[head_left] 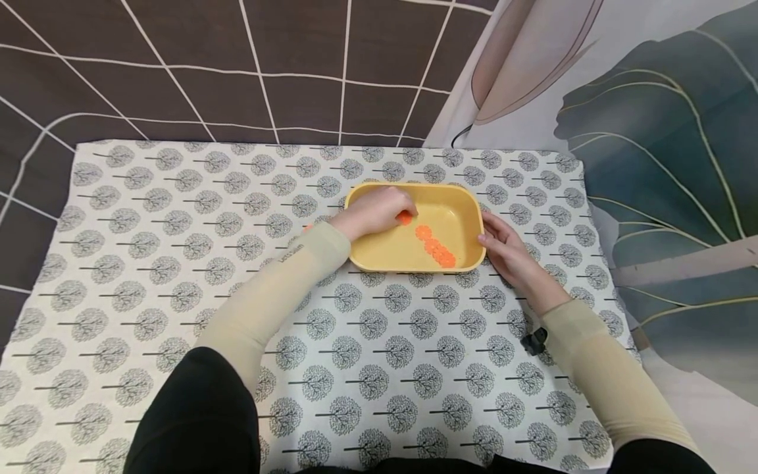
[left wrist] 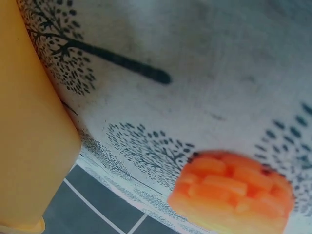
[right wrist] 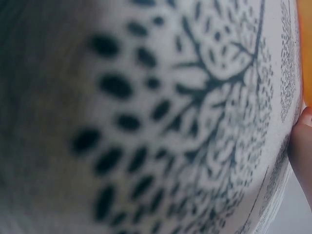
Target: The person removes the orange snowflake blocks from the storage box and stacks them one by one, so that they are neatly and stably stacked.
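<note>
A yellow rectangular tray (head_left: 458, 204) sits on the tree-print cloth (head_left: 177, 263). A diagonal row of orange slices (head_left: 435, 249) lies on its floor. My left hand (head_left: 379, 210) reaches over the tray's left rim and pinches another orange slice (head_left: 404, 217) at the upper end of that row. My right hand (head_left: 509, 253) lies on the cloth with straight fingers against the tray's right wall. In the left wrist view, the tray wall (left wrist: 29, 136) shows at the left and a chunk of orange pieces (left wrist: 234, 192) lies on the cloth outside it.
The cloth covers a table set against a dark wall with white lines (head_left: 237, 66) and a leaf-print curtain (head_left: 651, 131) on the right. A small black object (head_left: 534, 341) lies by my right forearm. The right wrist view shows blurred cloth (right wrist: 170, 122) and one fingertip (right wrist: 302, 141).
</note>
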Demonstrator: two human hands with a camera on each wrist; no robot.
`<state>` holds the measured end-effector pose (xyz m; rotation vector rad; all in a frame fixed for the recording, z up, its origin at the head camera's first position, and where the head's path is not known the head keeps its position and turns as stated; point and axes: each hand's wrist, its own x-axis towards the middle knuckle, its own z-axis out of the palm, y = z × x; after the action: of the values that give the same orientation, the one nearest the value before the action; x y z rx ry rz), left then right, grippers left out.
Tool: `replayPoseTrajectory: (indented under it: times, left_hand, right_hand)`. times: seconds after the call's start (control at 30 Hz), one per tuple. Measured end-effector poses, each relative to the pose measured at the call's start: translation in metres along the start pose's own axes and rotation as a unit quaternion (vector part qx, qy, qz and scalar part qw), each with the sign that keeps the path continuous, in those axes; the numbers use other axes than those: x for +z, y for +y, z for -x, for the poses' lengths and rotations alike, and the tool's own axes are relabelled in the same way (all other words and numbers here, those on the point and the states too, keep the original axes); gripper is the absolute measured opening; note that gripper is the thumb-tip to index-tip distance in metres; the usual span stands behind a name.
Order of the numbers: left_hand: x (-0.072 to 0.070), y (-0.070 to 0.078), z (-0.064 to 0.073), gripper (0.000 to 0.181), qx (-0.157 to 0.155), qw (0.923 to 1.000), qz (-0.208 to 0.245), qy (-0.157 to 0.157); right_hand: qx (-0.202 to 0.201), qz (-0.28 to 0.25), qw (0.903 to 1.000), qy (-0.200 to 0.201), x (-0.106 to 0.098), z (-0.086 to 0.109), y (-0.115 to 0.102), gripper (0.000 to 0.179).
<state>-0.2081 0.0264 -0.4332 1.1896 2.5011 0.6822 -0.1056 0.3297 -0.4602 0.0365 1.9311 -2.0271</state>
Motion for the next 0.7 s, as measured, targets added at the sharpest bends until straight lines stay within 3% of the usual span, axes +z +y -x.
replayPoseTrajectory:
  times: [0.5, 0.7]
  left_hand:
    - [0.0019, 0.0006, -0.0014, 0.013, 0.029, 0.9985, -0.046, -0.001]
    - [0.0011, 0.0008, -0.0010, 0.023, 0.038, 0.9980, -0.049, -0.012]
  right_hand:
    - [0.007, -0.011, 0.9999, 0.002, 0.0008, 0.0012, -0.0018, 0.068]
    - [0.015, -0.015, 0.9997, 0.009, 0.0011, 0.0006, -0.0028, 0.069]
